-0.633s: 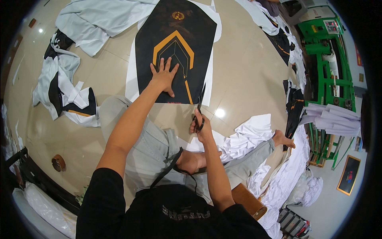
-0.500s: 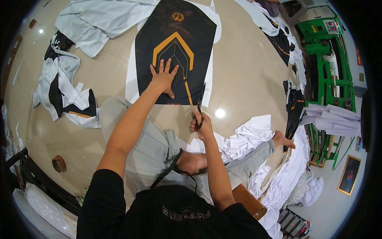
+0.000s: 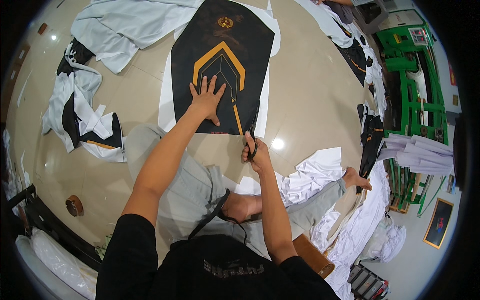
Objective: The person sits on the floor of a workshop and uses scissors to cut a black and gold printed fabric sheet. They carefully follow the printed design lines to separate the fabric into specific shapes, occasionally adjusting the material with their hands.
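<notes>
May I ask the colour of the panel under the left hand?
The panel is black with orange markings, head view.

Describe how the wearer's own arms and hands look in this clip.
Both the left hand and the right hand are ungloved, with no watch or bracelet visible at the wrists. The forearms are uncovered. Short, plain black sleeves end around the elbows, part of a black shirt with a pale chest print.
</notes>
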The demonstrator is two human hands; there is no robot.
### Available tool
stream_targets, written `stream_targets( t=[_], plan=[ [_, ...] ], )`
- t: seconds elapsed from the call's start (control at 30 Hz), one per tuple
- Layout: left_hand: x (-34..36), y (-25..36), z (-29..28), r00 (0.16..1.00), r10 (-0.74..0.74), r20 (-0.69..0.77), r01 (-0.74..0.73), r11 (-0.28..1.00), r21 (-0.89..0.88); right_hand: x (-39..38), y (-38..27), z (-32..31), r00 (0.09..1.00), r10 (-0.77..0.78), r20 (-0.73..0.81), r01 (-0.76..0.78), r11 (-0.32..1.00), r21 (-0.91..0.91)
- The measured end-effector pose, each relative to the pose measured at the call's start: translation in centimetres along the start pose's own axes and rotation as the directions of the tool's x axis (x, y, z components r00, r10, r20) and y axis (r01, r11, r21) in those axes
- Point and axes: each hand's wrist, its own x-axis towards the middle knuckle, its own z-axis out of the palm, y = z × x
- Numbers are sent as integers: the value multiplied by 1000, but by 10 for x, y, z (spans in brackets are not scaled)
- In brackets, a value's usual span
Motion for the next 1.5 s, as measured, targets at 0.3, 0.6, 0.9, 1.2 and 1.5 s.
stream_targets(
  t=[0.3, 0.6, 0.9, 1.2, 1.5],
  plan=[
    [-2, -1, 2, 1000, 1, -7, -1, 1000, -7, 23, -28, 0, 1000, 7, 6, -7, 998, 64],
    [-6, -3, 1, 1000, -5, -14, 5, 1000, 7, 33, -49, 4, 999, 32, 20, -33, 996, 77],
    [-7, 70, 72, 891, 372, -261, -340, 927, 160, 38, -64, -6, 994, 94, 48, -98, 990, 103],
    [-27, 92, 80, 891, 412, -192, -410, 911, 52, 52, -84, -9, 990, 101, 96, -114, 983, 143],
    [-29, 92, 72, 901, 418, -113, -413, 908, 68, 74, -83, 6, 1000, 5, 20, -6, 999, 38]
  ],
)
